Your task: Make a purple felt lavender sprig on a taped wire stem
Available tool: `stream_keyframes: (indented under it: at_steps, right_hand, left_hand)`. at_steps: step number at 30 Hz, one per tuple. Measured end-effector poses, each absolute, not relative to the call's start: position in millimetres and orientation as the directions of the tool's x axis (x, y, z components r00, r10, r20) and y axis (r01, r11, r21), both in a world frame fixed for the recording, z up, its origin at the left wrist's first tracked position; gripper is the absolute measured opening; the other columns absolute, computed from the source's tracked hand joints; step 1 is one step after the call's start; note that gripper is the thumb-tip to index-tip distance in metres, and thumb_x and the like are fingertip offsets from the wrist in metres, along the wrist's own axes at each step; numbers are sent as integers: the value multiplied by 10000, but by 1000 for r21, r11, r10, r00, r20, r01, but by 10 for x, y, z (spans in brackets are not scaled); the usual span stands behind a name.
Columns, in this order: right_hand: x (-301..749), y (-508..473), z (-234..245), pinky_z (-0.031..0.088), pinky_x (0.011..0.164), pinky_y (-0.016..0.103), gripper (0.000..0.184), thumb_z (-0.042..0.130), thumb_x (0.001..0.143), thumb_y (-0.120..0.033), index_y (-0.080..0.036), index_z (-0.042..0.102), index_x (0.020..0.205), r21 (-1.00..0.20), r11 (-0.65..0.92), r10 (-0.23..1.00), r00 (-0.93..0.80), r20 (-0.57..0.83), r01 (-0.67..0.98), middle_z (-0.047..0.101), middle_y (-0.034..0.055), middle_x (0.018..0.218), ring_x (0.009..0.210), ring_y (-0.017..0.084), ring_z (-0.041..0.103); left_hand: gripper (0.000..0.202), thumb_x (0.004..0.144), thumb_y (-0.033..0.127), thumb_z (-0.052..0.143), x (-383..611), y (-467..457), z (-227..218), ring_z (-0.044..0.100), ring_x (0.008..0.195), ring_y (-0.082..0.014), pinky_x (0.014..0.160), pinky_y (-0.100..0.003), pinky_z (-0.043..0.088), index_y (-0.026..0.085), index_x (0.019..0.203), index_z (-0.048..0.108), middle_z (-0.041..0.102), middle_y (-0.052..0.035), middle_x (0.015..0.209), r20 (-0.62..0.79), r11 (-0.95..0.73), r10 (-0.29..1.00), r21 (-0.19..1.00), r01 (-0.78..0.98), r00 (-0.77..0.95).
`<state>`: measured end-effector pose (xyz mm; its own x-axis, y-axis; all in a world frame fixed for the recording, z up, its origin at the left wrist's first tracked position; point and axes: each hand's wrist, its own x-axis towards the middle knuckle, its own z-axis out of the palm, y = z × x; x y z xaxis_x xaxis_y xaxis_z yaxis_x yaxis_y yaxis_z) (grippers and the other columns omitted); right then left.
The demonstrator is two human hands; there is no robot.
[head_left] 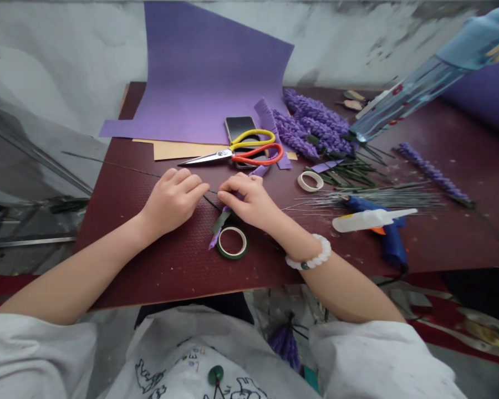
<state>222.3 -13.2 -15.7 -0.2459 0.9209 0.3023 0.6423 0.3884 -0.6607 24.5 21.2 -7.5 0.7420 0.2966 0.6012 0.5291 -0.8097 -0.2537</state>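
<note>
My left hand [175, 200] is closed around a thin dark wire stem [112, 164], whose long free end sticks out to the left. Close by, my right hand [249, 200] pinches the same stem's other end; its fingers hide most of what is there. Below the right fingers show a green strip [219, 221] and a small purple paper tip [213, 240]. A roll of green tape [232, 244] touches or nearly touches them on the table. Just beyond the hands lie scissors [224, 155] with one yellow and one red handle, over a dark phone [238, 126].
Purple paper [208, 83] leans on the wall. Purple flower stems [316, 122], a white tape roll [310, 181], loose wires [391, 197], a blue glue gun [393, 244], a white glue bottle [366, 220] and a blue clear bottle [424, 83] lie to the right on the table [158, 271].
</note>
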Motion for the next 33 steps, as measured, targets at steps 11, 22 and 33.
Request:
stream_keyframes:
  at_steps: [11,22,33]
  right_hand:
    - [2236,-141,-158,241,862,367,85,612,826,-224,-221,622,742,-604,420,892,-184,414,677,652,-20,746,802,173,535]
    - [2224,-165,-137,224,822,374,155,582,855,-246,-218,630,711,-605,450,886,-245,393,657,654,-20,714,793,171,529]
    - [2222,-185,-86,257,844,374,137,556,859,-227,-211,595,729,-479,556,800,-279,532,679,636,-9,726,840,183,518]
  left_hand:
    - [199,897,190,492,246,220,-106,577,758,-174,685,-330,426,183,882,690,705,-45,827,618,-815,410,-81,573,671]
    - [156,886,160,523,254,163,-92,586,778,-161,728,-321,457,183,847,672,680,-29,777,682,-837,350,-79,542,642]
    - [138,883,198,518,254,140,-46,589,792,-164,755,-306,498,168,911,650,671,-53,857,663,-835,399,-21,549,633]
